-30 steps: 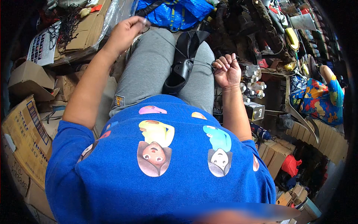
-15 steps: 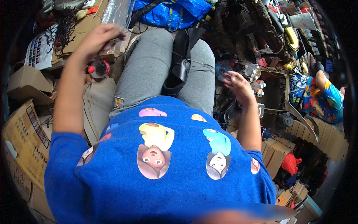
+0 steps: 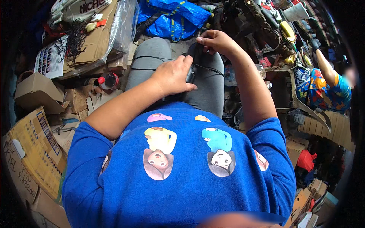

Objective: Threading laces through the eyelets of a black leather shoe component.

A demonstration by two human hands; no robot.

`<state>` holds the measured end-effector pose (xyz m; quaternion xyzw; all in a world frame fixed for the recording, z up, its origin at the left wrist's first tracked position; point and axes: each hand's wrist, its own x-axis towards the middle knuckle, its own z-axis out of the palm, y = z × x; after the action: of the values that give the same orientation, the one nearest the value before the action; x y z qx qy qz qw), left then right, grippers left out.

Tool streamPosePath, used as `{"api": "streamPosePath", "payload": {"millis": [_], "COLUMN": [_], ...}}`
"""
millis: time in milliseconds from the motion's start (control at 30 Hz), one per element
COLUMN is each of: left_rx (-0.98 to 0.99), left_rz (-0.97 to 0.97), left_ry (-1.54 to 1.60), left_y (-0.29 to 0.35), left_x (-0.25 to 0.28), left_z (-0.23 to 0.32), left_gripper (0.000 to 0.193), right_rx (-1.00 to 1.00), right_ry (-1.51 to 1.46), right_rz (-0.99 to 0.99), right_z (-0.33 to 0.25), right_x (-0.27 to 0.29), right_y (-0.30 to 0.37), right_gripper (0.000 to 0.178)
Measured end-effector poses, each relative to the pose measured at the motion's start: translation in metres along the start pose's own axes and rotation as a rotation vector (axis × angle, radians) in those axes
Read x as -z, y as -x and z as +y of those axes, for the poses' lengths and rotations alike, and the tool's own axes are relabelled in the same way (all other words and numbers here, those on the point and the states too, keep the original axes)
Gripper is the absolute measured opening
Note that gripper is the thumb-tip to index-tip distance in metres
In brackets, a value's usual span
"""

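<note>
Between my grey-clad thighs lies a black item that looks like a shoe [image 3: 190, 74], mostly covered by my hands. My left hand [image 3: 173, 75] rests over it, fingers bent round its near part and thumb toward the right. Farther out, near the knees, my right hand [image 3: 213, 41] is closed in a pinch by the item's far end. What sits between those fingertips is too small to make out. Black thread [image 3: 152, 57] stretches across my left thigh, and more black thread [image 3: 211, 70] crosses the right one.
A blue bag [image 3: 173, 19] lies beyond my knees. To the left are a cola bottle [image 3: 109, 81], a cardboard box [image 3: 40, 93] and tangled black cord [image 3: 72, 51]. Bottles, a curved metal blade-like piece [image 3: 313, 114] and another person in a colourful shirt [image 3: 323, 89] are on the right.
Both hands have come inward from out at the sides. My left hand now lies on the black shoe, and the right pinches near its far end. Thread now crosses the left thigh.
</note>
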<state>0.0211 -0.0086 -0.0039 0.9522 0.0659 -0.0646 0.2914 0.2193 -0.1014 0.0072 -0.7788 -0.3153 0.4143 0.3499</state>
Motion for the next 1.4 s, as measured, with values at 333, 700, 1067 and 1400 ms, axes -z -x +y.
{"api": "streamPosePath", "payload": {"millis": [333,700,1067,1400], "left_rx": [-0.456,-0.480,-0.299,-0.405], "left_rz": [-0.055,0.007,0.013,0.220], "left_ry": [0.184,0.119,0.136,0.314], "left_y": [0.007,0.013,-0.007,-0.077], "left_x": [-0.011,-0.020,-0.011,-0.014], "left_z": [-0.015,-0.004,-0.017,-0.038], "left_gripper": [0.054,0.052,0.055,0.035], "right_rx": [-0.057,-0.077,-0.044,0.327], "right_ry": [-0.174,-0.197,0.336,0.435], "right_rz": [0.169,-0.146,0.012,0.391], "right_z": [0.082,0.062,0.028,0.034], "right_x": [0.012,-0.008,-0.001,-0.033], "right_y": [0.085,0.082,0.025,0.079], "right_gripper": [0.026,0.036,0.037,0.034]}}
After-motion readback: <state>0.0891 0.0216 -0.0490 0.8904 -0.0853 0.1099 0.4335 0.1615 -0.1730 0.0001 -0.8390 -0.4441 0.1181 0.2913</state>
